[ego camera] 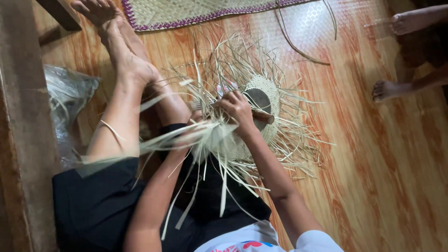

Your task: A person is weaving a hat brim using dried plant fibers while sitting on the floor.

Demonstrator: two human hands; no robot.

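Weaving one straw hat [261, 100], seemingly two-handed.

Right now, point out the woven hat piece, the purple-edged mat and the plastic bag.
woven hat piece [273, 91], head view, on the tight woven rim
mat [186, 11], head view, on the woven middle
plastic bag [67, 91], head view, on the crumpled top

A single head-worn camera looked steeply down from close above the person's lap, tilted sideways, taking in both forearms, outstretched legs and the wooden floor [373, 177] beyond.
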